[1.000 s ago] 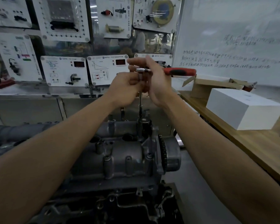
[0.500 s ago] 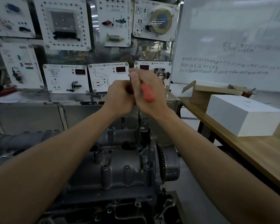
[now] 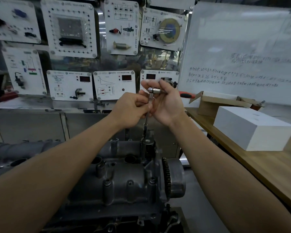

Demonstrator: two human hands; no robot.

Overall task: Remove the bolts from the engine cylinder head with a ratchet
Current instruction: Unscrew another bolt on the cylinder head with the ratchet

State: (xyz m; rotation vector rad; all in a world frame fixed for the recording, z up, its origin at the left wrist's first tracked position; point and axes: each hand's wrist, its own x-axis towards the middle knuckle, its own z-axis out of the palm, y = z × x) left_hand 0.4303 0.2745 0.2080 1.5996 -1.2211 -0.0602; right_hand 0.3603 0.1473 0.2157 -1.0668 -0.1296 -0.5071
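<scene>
Holding the ratchet above the engine cylinder head, I have its chrome end over the far right part of that casting, and its red handle points away to the right. My right hand cradles the chrome neck with the palm turned toward me. Its fingers are only loosely curled, with forefinger and thumb raised on either side of the ratchet's end. My left hand is closed tighter, its fingers pinching the thin extension bar. That bar drops straight down from the ratchet to a dark upright boss at the cylinder head's far right. I cannot tell whether the bar's tip sits on a bolt.

A toothed sprocket caps the cylinder head's right end. To the right of the cylinder head runs a wooden worktop. On its far end stands a cardboard box with its flaps open. Something white shows inside, too unclear to name. Just nearer than it sits a closed white box.

Behind the cylinder head are steel cabinets, with white instrument panels above them and a written-on whiteboard to their right. My two forearms reach in over the cylinder head's near corners and hide parts of it.
</scene>
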